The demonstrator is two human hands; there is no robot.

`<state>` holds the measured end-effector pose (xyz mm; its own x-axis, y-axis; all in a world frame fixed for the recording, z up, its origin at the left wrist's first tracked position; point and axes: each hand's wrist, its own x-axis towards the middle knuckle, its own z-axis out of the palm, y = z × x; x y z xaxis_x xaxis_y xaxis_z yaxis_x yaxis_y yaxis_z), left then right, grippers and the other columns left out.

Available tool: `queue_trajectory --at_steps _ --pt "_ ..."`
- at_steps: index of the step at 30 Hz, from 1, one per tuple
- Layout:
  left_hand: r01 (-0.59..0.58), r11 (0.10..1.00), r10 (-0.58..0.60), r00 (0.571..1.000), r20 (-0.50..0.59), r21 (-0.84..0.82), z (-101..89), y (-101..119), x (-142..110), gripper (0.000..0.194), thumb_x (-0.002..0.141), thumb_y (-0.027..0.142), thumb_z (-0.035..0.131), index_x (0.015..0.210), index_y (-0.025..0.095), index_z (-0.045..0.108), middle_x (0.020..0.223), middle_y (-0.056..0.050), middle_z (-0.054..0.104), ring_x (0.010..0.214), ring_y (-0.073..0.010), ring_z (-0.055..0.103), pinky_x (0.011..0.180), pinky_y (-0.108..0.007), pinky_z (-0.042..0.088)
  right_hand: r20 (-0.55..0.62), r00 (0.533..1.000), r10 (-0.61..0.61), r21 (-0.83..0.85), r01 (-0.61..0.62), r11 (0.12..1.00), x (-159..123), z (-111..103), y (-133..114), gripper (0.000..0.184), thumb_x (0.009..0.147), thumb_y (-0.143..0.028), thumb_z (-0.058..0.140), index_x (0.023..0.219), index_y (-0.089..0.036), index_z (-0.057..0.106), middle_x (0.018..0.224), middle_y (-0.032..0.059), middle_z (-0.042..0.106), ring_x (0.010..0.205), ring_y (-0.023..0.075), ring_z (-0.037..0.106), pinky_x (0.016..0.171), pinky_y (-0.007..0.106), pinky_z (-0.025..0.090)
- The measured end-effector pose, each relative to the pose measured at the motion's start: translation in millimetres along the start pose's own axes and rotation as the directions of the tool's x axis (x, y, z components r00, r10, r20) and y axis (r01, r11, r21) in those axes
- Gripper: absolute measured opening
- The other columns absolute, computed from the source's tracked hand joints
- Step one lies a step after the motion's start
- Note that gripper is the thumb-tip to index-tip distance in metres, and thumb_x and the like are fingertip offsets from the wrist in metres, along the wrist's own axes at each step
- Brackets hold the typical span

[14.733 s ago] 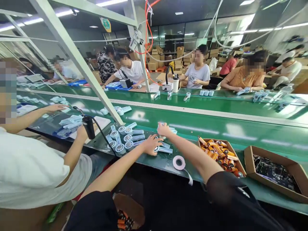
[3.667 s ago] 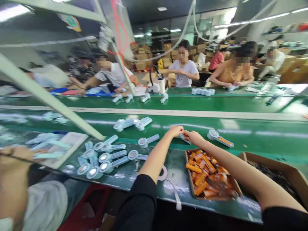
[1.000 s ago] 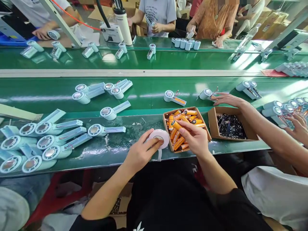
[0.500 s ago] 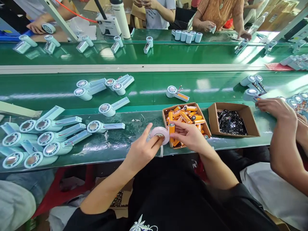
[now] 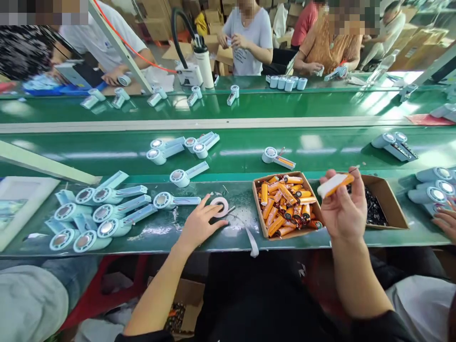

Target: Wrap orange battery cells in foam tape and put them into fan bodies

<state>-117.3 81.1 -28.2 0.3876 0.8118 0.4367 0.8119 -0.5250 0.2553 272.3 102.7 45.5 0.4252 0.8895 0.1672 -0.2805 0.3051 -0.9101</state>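
Observation:
My right hand point(image 5: 345, 216) is raised, palm up, pinching an orange battery cell point(image 5: 346, 180) that has a strip of white tape on its upper face. On the bench, my left hand point(image 5: 199, 222) has its fingers spread, with the fingertips touching a white roll of tape point(image 5: 223, 205). A loose tape end point(image 5: 252, 243) trails from near the roll over the bench edge. Between my hands stands a cardboard box point(image 5: 264, 229) full of orange battery cells point(image 5: 285, 192). A second carton point(image 5: 395, 209) of dark circuit boards point(image 5: 375, 211) is partly hidden behind my right hand.
Several light-blue fan housings point(image 5: 113, 227) cluster on the left of the bench. More lie on the green conveyor point(image 5: 235, 142), one housing point(image 5: 274, 156) with an orange cell in its handle. A co-worker's hand point(image 5: 445, 222) is at the right edge. Other people sit across the line.
My left hand moved left with the tape roll, now at the bench surface, and its fingers spread. My right hand lifted the cell away to the right. The view tilted upward.

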Motion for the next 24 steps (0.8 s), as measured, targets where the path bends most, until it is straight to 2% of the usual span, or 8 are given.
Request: queue_trajectory --at_steps 3,7,10,14,17,19,21,24 --pt "0.102 0.994 -0.100 0.994 -0.039 0.040 11.0 -50 57 0.030 0.104 0.042 0.060 0.109 0.019 0.079 0.110 -0.009 0.080 0.118 -0.0282 0.071 0.104 -0.045 0.057 0.110 0.992 0.063 -0.050 -0.058 0.997 -5 2 3 0.047 0.085 -0.035 0.083 0.126 -0.038 0.060 0.117 0.0036 0.081 0.105 0.0253 0.080 0.091 0.046 0.067" --pt "0.271 0.930 -0.279 0.960 -0.001 0.250 30.3 -100 167 0.038 0.103 0.040 0.060 0.121 0.009 0.073 0.141 -0.020 0.066 0.140 -0.0345 0.053 0.125 -0.059 0.032 0.207 0.978 0.020 0.001 -0.020 1.000 -9 27 5 0.047 0.082 -0.032 0.087 0.110 -0.036 0.049 0.108 0.0010 0.083 0.097 0.0264 0.081 0.088 0.050 0.067" --pt "0.300 0.907 -0.326 0.944 0.043 0.294 40.9 -127 215 0.035 0.099 0.040 0.067 0.116 0.009 0.071 0.136 -0.018 0.067 0.137 -0.0338 0.054 0.122 -0.065 0.033 0.210 0.978 -0.004 -0.007 0.006 1.000 -6 20 -2 0.047 0.079 -0.029 0.089 0.093 -0.031 0.044 0.100 -0.0013 0.083 0.099 0.0290 0.081 0.087 0.051 0.067" --pt "0.148 0.952 -0.208 0.955 0.211 0.267 56.0 -132 222 0.012 0.088 0.022 0.074 0.098 0.015 0.076 0.118 -0.015 0.073 0.128 -0.0320 0.059 0.115 -0.055 0.045 0.176 0.984 0.026 -0.123 -0.005 0.992 7 -17 -13 0.052 0.073 -0.027 0.092 0.079 -0.027 0.039 0.088 0.0006 0.081 0.096 0.0309 0.082 0.077 0.042 0.068" --pt "0.009 0.984 -0.073 0.930 0.361 0.176 71.7 -114 221 0.016 0.078 0.008 0.070 0.086 0.018 0.078 0.115 -0.016 0.075 0.127 -0.0321 0.057 0.107 -0.044 0.052 0.243 0.969 0.040 -0.231 0.018 0.973 30 -15 -12 0.052 0.071 -0.030 0.093 0.083 -0.027 0.043 0.083 0.0005 0.080 0.089 0.0286 0.082 0.073 0.036 0.067" --pt "-0.034 0.992 -0.022 0.901 0.433 0.120 79.1 -102 226 0.020 0.074 0.006 0.068 0.084 0.020 0.078 0.116 -0.015 0.076 0.129 -0.0315 0.056 0.106 -0.041 0.051 0.371 0.922 0.110 -0.284 0.000 0.959 52 11 -1 0.050 0.074 -0.035 0.092 0.101 -0.029 0.049 0.088 0.0012 0.082 0.086 0.0262 0.082 0.074 0.037 0.066" --pt "-0.043 0.996 0.000 0.870 0.492 0.075 80.5 -95 236 0.018 0.072 0.006 0.068 0.080 0.020 0.078 0.113 -0.013 0.077 0.127 -0.0304 0.058 0.106 -0.038 0.049 0.518 0.835 0.188 -0.357 0.011 0.934 76 49 20 0.057 0.079 -0.038 0.086 0.124 -0.028 0.052 0.095 0.0032 0.083 0.089 0.0241 0.081 0.082 0.040 0.065" --pt "-0.010 1.000 -0.005 0.819 0.574 0.023 71.2 -97 251 0.012 0.071 0.013 0.072 0.075 0.023 0.077 0.101 -0.006 0.080 0.109 -0.0251 0.067 0.096 -0.030 0.050 0.635 0.741 0.217 -0.517 0.199 0.833 106 105 62 0.040 0.087 -0.034 0.074 0.125 -0.024 0.066 0.098 0.0025 0.083 0.094 0.0203 0.080 0.094 0.039 0.061"
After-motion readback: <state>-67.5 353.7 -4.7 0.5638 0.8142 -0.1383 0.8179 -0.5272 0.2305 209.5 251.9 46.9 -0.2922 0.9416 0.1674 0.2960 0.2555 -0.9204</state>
